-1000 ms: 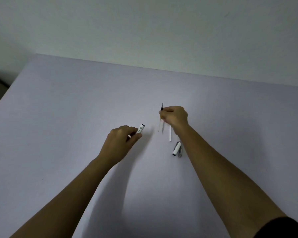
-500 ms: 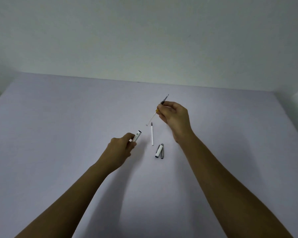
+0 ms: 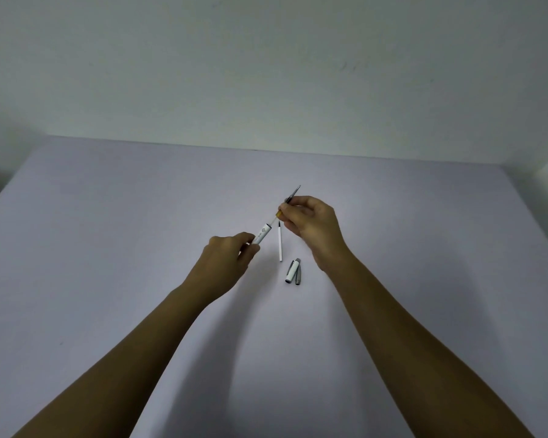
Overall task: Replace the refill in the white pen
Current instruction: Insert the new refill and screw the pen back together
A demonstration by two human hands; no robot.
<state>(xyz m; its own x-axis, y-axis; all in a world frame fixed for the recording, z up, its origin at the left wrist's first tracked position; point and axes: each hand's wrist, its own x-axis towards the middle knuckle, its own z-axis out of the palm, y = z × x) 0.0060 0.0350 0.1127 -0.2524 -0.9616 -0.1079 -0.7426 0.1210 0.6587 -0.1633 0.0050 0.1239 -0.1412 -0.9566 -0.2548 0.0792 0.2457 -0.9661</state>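
Note:
My left hand (image 3: 227, 263) grips the white pen barrel (image 3: 262, 234), its open end tilted up to the right. My right hand (image 3: 310, 224) pinches a thin refill (image 3: 293, 195) whose dark tip sticks out above the fingers. The refill's white lower end enters the mouth of the barrel. A second white refill (image 3: 280, 243) lies on the table just below the two hands. To its right, near my right wrist, lies the white pen cap (image 3: 291, 271) with a grey piece (image 3: 298, 275) beside it.
The pale lilac table (image 3: 108, 235) spreads wide around my hands, with its far edge against a plain wall. A dark object shows at the far left edge and a white surface at the far right corner.
My right hand lifted the refill off the table and tilted it. My left hand raised the barrel toward it, and the refill's end now meets the barrel's mouth.

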